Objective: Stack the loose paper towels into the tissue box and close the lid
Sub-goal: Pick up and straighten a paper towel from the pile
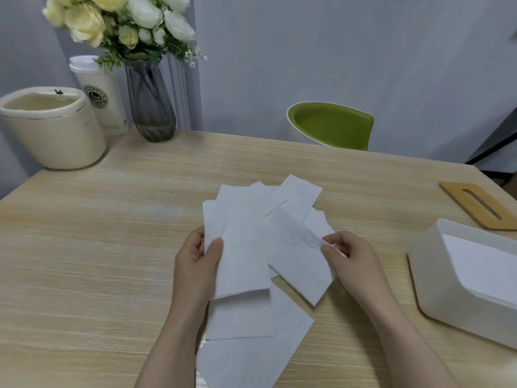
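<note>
Both hands grip loose white paper towels (251,247) fanned on the pale wooden surface (84,247): left hand (200,259) pinches one sheet, right hand (345,254) another. The open white plastic tissue box (436,289) sits at right, its wooden slotted lid (458,191) just beyond.

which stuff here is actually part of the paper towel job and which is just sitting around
Part of the job:
paper towels, one gripped in the left hand, one pinched by the right hand
tissue box, open, at the right
wooden lid, lying behind the box

Just lying about:
vase of flowers
paper cup
cream bin
green chair
</note>
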A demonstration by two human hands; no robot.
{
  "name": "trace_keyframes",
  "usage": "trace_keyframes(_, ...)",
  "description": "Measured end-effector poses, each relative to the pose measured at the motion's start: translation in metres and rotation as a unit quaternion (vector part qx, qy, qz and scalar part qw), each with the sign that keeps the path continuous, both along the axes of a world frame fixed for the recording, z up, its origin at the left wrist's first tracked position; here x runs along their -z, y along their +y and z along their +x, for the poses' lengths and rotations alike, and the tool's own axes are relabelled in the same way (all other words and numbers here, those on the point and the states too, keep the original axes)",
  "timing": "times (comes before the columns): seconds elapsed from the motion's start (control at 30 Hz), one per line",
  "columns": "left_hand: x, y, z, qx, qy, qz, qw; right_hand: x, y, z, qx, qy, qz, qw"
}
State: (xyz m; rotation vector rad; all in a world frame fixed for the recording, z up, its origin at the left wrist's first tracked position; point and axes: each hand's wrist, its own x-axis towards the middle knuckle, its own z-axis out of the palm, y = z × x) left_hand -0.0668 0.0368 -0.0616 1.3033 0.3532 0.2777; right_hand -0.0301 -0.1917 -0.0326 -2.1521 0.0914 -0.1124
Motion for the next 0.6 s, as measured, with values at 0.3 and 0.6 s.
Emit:
trace_keyframes(0.3, 0.001, -0.004, 0.0, 0.113, 0.019, -0.071, 0.991, -0.002, -0.013, -0.017, -0.041, 0.12, -0.056, 0.99)
trace_keyframes(0.6, 0.002, -0.004, 0.003, 0.108, 0.031, -0.059, 0.992, -0.01, -0.022, -0.013, -0.001, 0.085, 0.116, 0.99)
